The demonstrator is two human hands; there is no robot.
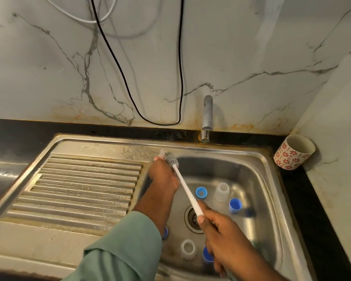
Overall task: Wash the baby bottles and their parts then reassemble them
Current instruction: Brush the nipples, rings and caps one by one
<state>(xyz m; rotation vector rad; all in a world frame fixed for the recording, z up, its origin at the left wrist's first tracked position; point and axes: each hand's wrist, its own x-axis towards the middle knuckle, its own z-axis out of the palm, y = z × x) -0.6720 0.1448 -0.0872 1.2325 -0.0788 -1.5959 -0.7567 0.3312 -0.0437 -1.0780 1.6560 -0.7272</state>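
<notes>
Head view: sink holds four blue caps, two clear parts; right hand grips bottle brush, left hand pinches a clear piece.

Single head-worn wide-angle view, looking forward and down, close above stainless steel sink filling lower frame. White veined marble wall fills upper frame. Edges bowed by lens. No second view.

A brushed stainless-steel sink with a ridged drainboard — dulled by water stains — sits below a glossy white marble-look wall. In the basin lie smooth blue plastic caps and a frosted translucent bottle; nearby, a matt white plastic-handled brush and a glazed ceramic cup.
</notes>
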